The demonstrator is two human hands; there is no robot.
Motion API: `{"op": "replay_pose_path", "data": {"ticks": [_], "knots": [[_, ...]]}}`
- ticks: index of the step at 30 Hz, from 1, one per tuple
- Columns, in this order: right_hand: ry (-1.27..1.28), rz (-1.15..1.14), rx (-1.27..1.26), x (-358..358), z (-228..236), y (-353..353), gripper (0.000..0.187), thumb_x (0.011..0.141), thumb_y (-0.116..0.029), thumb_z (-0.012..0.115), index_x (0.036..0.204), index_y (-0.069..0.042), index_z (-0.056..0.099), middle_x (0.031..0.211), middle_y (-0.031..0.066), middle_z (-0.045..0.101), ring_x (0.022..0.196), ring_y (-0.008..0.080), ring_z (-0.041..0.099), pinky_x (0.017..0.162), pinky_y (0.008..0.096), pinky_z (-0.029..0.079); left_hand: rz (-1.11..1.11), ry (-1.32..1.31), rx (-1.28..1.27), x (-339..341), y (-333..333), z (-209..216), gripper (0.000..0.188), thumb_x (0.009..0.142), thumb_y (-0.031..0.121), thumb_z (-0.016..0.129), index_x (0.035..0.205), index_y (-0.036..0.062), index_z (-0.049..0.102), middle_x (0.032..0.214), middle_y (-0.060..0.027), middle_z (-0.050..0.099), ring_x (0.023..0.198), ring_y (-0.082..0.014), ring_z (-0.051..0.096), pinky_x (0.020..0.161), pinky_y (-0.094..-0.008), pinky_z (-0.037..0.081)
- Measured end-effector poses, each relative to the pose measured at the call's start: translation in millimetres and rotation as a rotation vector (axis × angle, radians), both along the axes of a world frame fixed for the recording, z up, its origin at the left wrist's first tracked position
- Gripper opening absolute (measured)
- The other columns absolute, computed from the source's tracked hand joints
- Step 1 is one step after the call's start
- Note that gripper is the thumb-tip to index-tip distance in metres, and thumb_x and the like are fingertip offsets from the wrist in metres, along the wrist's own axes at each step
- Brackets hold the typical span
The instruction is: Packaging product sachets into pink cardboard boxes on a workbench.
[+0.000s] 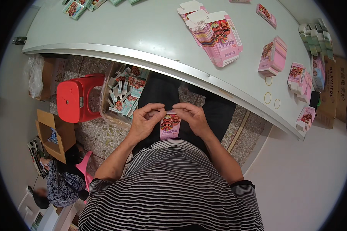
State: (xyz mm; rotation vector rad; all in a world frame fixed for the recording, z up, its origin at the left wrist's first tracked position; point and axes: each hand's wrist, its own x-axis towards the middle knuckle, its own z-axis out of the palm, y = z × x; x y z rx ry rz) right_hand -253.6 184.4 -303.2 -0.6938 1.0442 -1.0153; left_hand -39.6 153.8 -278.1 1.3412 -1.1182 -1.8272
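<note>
A small pink carton (169, 133) with a red cartoon print is held in front of my striped shirt, above my lap. My left hand (145, 120) pinches the upper left corner of it, thumb and forefinger closed together. From the other side my right hand (193, 120) grips the upper right corner, its fingers bent over the top edge. The carton's top end is partly hidden by my fingertips, and I cannot tell whether its flap is folded in. On the table beyond lies a fanned stack of flat pink cartons (225, 42).
Pink cartons (273, 57) and yellow rubber bands (268, 97) lie on the white table (123, 29), whose metal edge runs before me. To the left stand a box of green cartons (127, 90), a red stool (71, 98) and an open cardboard box (59, 134). Another person (63, 184) sits at lower left.
</note>
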Motion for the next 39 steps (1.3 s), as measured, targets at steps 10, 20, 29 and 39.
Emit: {"op": "replay_pose_path", "data": {"ticks": [10,20,29,39], "knots": [[0.112,0.116,-0.058,-6.3,-1.0,-3.6,0.02,0.098,-0.013,0.064,0.108,0.003,0.072,0.093,0.0045,0.071,0.081,0.0066,0.063,0.073,0.0227,0.052,-0.127,-0.025,0.041,0.1,-15.5,18.5,0.013,0.09,0.001,0.07,0.102,-0.0031,0.074,0.094,-0.0047,0.07,0.08,-0.0072,0.065,0.071,-0.0202,0.052],[0.053,0.099,-0.073,-4.4,-3.9,-2.1,0.015,0.096,-0.008,0.065,0.104,0.003,0.071,0.092,0.0032,0.071,0.082,0.0064,0.063,0.073,0.022,0.052,-0.154,-0.118,0.08,-0.2,-18.1,22.6,0.012,0.087,-0.001,0.069,0.098,-0.0031,0.075,0.091,-0.0053,0.069,0.076,-0.0075,0.063,0.069,-0.0217,0.051],[0.011,0.12,-0.149,-12.6,-15.0,1.2,0.016,0.095,-0.006,0.065,0.106,0.004,0.071,0.095,0.0059,0.069,0.085,0.0081,0.063,0.074,0.0224,0.052,-0.233,-0.109,-0.043,-0.3,-14.0,27.0,0.02,0.086,0.002,0.074,0.106,-0.0018,0.074,0.102,-0.0094,0.07,0.082,-0.0102,0.064,0.071,-0.0216,0.052],[-0.062,0.138,-0.135,-10.6,-16.6,10.5,0.034,0.091,-0.002,0.07,0.124,0.003,0.064,0.108,0.0108,0.068,0.097,0.0142,0.067,0.084,0.0272,0.056,-0.219,-0.145,-0.133,-1.1,-4.7,15.9,0.021,0.085,0.002,0.076,0.106,-0.0024,0.073,0.098,-0.0095,0.069,0.082,-0.0117,0.065,0.071,-0.0232,0.054]]}}
